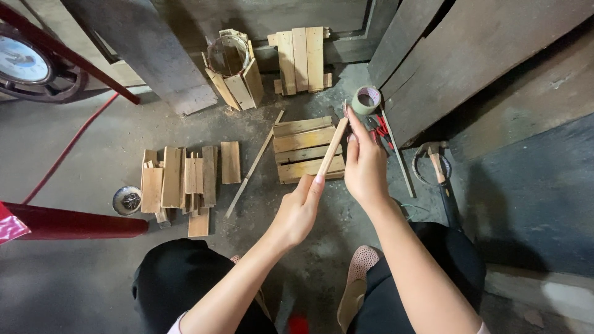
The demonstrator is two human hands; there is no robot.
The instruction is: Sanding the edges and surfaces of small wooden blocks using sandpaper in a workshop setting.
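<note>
Head view, floor inventory. Item one: thin wooden stick [331, 148], held slanted between both my hands above the floor [80, 272]. My left hand [297, 213] grips its lower end, fingers closed around it; my right hand [365, 164] pinches its upper end with the fingertips. Item two: small slatted panel [307, 149], lying flat directly beneath the stick. Item three: roll of tape [366, 99], just beyond my right fingertips. Item four: loose short planks [185, 179], laid side by side to the left. Item five: long thin strip [253, 166], between planks and panel. Item six: hammer [440, 173], near the right wall.
</note>
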